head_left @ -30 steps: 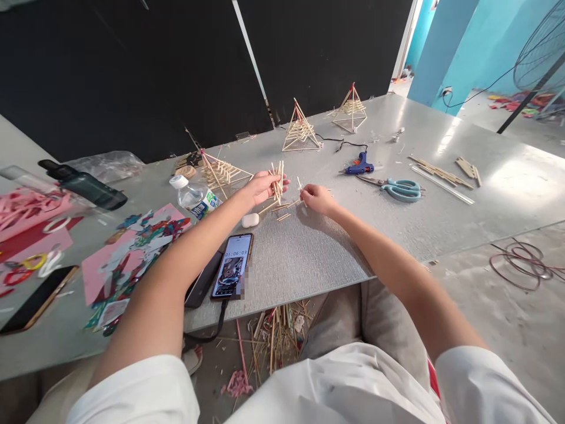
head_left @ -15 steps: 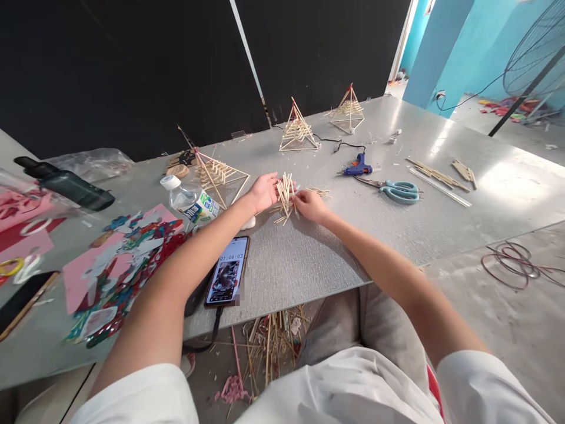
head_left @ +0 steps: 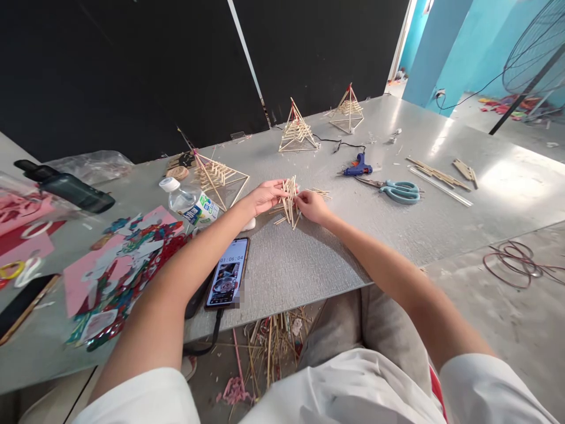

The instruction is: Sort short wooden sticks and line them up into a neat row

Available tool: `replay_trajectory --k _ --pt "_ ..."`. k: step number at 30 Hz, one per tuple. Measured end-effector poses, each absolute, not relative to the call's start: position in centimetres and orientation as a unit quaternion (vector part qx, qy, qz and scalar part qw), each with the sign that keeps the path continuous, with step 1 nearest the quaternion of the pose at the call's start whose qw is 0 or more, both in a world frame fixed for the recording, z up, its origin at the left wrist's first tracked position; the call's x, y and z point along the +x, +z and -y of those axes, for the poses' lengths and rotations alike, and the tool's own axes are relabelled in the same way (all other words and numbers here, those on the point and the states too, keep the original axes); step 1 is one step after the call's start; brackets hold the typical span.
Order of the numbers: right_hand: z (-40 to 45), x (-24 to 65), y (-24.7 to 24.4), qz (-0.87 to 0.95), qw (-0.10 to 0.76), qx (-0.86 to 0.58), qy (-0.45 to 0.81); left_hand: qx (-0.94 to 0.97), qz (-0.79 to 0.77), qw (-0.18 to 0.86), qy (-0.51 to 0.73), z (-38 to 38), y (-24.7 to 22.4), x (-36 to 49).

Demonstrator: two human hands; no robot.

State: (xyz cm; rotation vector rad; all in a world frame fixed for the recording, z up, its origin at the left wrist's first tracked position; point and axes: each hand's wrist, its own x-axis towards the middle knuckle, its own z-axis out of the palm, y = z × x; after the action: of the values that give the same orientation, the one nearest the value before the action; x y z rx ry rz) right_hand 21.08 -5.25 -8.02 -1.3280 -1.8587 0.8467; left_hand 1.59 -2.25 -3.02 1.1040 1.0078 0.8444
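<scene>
A loose bundle of short pale wooden sticks [head_left: 289, 203] stands roughly upright between my two hands, its lower ends near the table. My left hand [head_left: 266, 196] closes on the bundle from the left, thumb and fingers against the sticks. From the right, my right hand [head_left: 311, 206] pinches at the sticks' side with curled fingers. A few more short sticks [head_left: 321, 192] lie on the table just behind the right hand. Left of my left hand, a stick pyramid [head_left: 219, 175] rests tilted beside a plastic bottle [head_left: 189, 203].
Two more stick pyramids [head_left: 296, 129] stand at the back. A blue glue gun [head_left: 358, 166], scissors [head_left: 399, 192] and longer sticks [head_left: 436, 174] lie to the right. A lit phone [head_left: 227, 274] sits near the front edge; colourful scraps [head_left: 128, 265] spread at left.
My left hand has gone from more open to closing its fingers on the stick bundle. The bundle has shifted slightly right and stands straighter. The right hand has barely moved.
</scene>
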Motion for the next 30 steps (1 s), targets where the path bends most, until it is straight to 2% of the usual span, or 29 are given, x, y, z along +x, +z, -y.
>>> replay_trajectory --k 19,25,30 --pt "4.7 20.7 -7.9 0.703 0.327 -0.544 0.321 0.482 -0.474 0.611 0.412 2.6 -3.5 3.4" --pt "4.5 21.0 -7.3 0.705 0.302 -0.559 0.315 0.540 -0.528 0.526 0.391 2.9 -2.3 3.0" --pt "4.3 22.3 -5.9 0.719 0.279 -0.565 0.292 0.631 -0.570 0.436 0.295 4.0 1.8 1.6"
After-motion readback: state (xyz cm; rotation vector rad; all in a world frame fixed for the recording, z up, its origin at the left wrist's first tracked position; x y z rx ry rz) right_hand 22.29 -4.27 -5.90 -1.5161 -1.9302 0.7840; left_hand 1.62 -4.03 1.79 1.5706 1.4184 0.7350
